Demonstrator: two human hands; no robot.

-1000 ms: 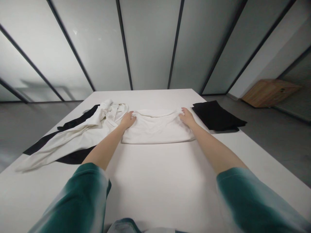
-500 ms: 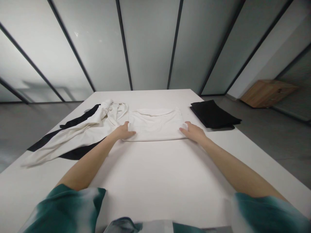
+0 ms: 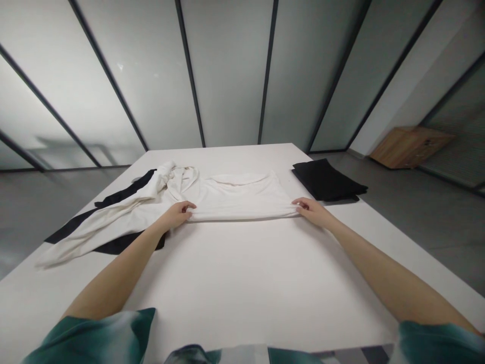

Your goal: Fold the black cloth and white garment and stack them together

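A white shirt (image 3: 242,198) lies folded into a wide rectangle on the table, its neckline at the far side. At its near left corner, my left hand (image 3: 178,213) pinches the folded edge between thumb and fingers. The near right corner is pinched the same way by my right hand (image 3: 311,211). The shirt's near edge runs taut and straight between both hands. Just left of it, close to my left hand, lies a crumpled pile of white clothes (image 3: 140,212) mixed with black cloth (image 3: 117,244).
Folded black garments (image 3: 328,180) are stacked on the right side of the white table (image 3: 242,283). Beyond the table's far edge stands a frosted glass partition (image 3: 231,71). A wooden cabinet (image 3: 407,146) is on the floor at the right.
My hands have moved apart to the shirt's near corners, and their spread fingers have closed on the cloth. The near edge is now stretched wider. The view has shifted slightly.
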